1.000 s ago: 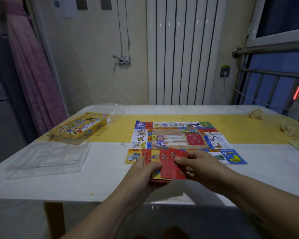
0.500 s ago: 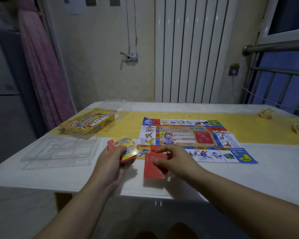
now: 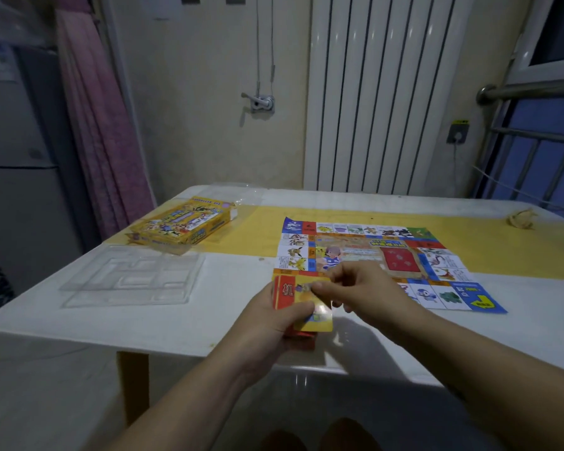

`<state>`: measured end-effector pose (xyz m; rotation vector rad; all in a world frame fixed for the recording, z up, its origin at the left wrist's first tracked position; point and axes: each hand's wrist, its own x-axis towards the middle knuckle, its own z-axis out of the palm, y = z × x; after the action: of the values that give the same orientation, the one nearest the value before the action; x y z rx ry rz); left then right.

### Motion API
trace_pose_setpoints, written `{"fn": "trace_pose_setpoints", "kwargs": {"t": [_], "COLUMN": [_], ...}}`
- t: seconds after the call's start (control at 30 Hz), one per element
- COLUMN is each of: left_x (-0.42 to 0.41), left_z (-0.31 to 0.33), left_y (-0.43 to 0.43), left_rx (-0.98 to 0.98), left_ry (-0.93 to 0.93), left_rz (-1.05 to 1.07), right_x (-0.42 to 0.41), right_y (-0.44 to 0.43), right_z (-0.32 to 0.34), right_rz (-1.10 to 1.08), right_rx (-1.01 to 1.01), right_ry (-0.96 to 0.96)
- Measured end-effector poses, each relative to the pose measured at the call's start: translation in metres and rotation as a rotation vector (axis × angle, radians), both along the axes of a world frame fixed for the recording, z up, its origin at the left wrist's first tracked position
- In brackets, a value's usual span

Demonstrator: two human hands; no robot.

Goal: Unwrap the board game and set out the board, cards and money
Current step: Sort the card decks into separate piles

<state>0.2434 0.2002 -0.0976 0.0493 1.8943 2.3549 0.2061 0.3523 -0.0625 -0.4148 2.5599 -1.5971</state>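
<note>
Near edge of surface [image 3: 209,320]: left hand [image 3: 267,317] grips card stack [image 3: 318,315], thumb laid across top yellow card, red backs showing at left. Right hand [image 3: 355,288] pinches the stack's far end, as we read it. Just beyond, board [image 3: 404,252] lies unfolded and flat, far half on yellow strip [image 3: 258,229], near left corner hidden behind hands. Toward left edge we see clear plastic tray [image 3: 134,276], then yellow box [image 3: 183,227] behind it. Crumpled paper [image 3: 520,219] near far right corner.

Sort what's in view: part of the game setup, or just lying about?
Job: game board, card stack in the left hand with the right hand pinching its top, yellow game box, clear tray.
Lying about: crumpled wad, radiator, pink curtain.
</note>
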Motion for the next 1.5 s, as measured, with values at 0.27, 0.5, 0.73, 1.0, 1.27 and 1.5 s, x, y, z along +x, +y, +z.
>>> {"fn": "trace_pose_setpoints", "kwargs": {"t": [0.27, 0.5, 0.73, 1.0, 1.27, 1.5], "left_x": [-0.001, -0.012, -0.008, -0.005, -0.005, -0.001], "left_z": [0.007, 0.004, -0.003, -0.006, -0.007, 0.000], "left_y": [0.003, -0.001, 0.003, 0.006, 0.004, -0.015], "left_rx": [0.067, 0.119, 0.067, 0.007, 0.006, 0.056], "left_ry": [-0.023, -0.031, -0.053, -0.044, -0.019, -0.028], "left_rz": [0.001, 0.145, 0.148, 0.124, 0.169, 0.215], "right_x": [-0.001, 0.005, 0.013, 0.024, 0.025, 0.020], "right_y": [0.036, 0.057, 0.056, 0.048, 0.043, 0.038], "right_z": [0.003, -0.004, -0.021, -0.037, -0.032, -0.021], "right_rz": [-0.099, -0.091, -0.138, -0.046, 0.042, 0.085], "right_rx": [-0.183, -0.352, -0.056, 0.849, 1.136, 1.127], "right_ry": [-0.081, -0.249, -0.108, 0.330, 0.358, 0.249]}}
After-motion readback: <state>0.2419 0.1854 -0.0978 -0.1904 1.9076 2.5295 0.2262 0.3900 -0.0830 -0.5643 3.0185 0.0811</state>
